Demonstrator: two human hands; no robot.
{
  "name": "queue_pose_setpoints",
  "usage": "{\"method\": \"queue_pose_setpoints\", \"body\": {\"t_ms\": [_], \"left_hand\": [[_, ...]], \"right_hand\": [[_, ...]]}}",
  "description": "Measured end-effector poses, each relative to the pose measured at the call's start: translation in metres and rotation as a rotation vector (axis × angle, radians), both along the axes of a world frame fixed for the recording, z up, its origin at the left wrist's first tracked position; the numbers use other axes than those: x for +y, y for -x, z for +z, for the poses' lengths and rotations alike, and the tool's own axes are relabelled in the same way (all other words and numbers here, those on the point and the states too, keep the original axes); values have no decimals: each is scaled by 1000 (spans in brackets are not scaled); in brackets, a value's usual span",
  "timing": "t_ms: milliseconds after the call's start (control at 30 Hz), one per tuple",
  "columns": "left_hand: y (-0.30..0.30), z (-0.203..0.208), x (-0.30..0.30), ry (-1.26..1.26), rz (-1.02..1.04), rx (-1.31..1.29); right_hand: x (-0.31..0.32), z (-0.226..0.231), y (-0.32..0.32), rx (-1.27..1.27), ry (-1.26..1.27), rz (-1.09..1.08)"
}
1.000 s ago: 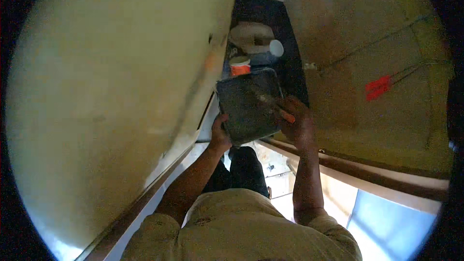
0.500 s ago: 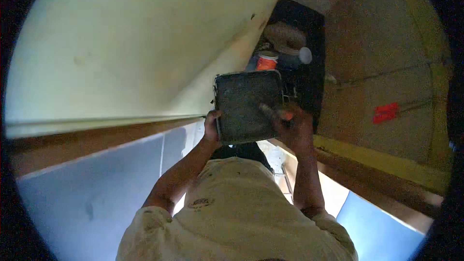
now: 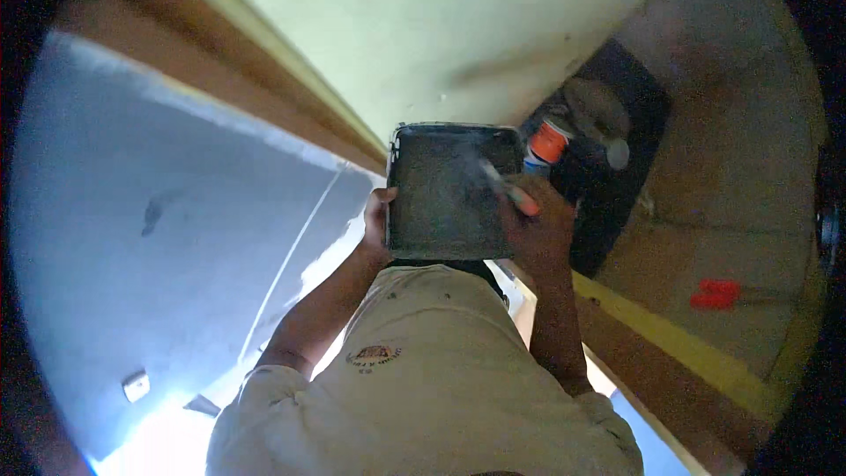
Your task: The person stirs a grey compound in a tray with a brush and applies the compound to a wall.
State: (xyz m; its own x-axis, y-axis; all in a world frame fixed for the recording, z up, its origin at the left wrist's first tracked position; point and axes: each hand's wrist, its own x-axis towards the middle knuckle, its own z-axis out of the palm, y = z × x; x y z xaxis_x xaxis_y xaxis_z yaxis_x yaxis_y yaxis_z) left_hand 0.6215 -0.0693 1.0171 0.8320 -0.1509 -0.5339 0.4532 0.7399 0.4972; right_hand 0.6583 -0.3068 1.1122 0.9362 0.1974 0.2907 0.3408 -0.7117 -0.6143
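Observation:
My left hand (image 3: 377, 216) is closed on the left edge of a dark, square-cornered paint tray (image 3: 441, 203) with a thin pale rim, held in front of my body. My right hand (image 3: 542, 220) grips a small paintbrush (image 3: 525, 201) with an orange handle. Its pale end points up and left over the tray's inside; blur hides whether it touches the surface. The tray's interior is dark, with a hazy pale streak near the brush.
Beyond my right hand, a black container (image 3: 639, 115) holds an orange can (image 3: 548, 143) and a round whitish item (image 3: 618, 154). A red-handled tool (image 3: 716, 293) lies on the brown surface at the right. A bluish-grey wall (image 3: 203, 176) stands left, a cream wall (image 3: 458, 18) ahead.
My view has turned, so the walls and wooden edge slant differently and the black container appears further right. Both hands still hold the tray and the brush; the brush tip has shifted slightly upward.

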Motion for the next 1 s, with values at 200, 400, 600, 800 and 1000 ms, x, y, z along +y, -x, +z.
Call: {"method": "queue_pose_setpoints", "body": {"t_ms": [200, 400, 600, 800, 1000], "left_hand": [[27, 4, 22, 21, 132, -16], [49, -46, 58, 244, 205, -69], [55, -18, 79, -502, 107, -425], [35, -3, 115, -39, -102, 321], [54, -79, 144, 285, -184, 80]], "right_hand": [[39, 4, 14, 11, -285, 304], [38, -2, 11, -131, -156, 283], [58, 3, 50, 170, -172, 135], [107, 9, 68, 188, -56, 2], [139, 44, 79, 393, 108, 38]]}}
